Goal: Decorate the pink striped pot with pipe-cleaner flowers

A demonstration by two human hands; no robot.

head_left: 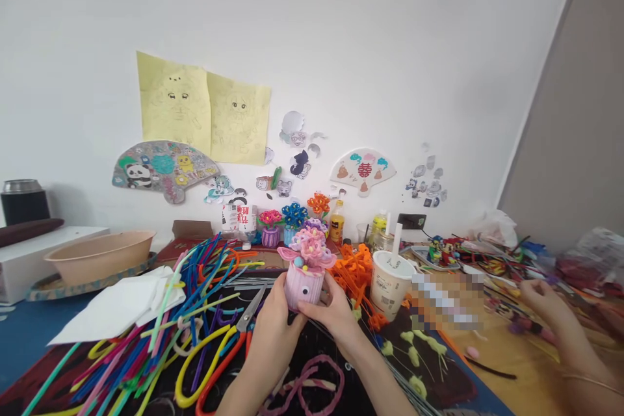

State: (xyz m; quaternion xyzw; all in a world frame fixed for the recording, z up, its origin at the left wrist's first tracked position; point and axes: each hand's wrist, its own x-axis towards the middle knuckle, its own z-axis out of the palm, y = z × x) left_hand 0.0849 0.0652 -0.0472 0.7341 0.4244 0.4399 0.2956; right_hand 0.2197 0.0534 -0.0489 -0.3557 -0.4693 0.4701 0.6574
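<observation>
Between my two hands is a small pink flowerpot [312, 284] made of pipe cleaners, with a googly eye on its front and pink pipe-cleaner flowers on top. My left hand [277, 320] wraps its left side. My right hand [332, 312] grips the right side, its thumb near the lower front. Beside my left forearm lie scissors [249, 312] with yellow and orange-red handles. Below the pot, loops of mauve pipe cleaner [319, 380] rest on the dark mat. Orange pipe-cleaner pieces [358, 273] are heaped just right of the pot.
Many coloured pipe cleaners [141, 351] and white tissues [119, 305] spread on the left, before a beige basin [100, 257]. A paper cup with a straw [390, 286] stands at right. Finished flowerpots [270, 234] line the back. Another person's hand [543, 299] is over the right-hand table.
</observation>
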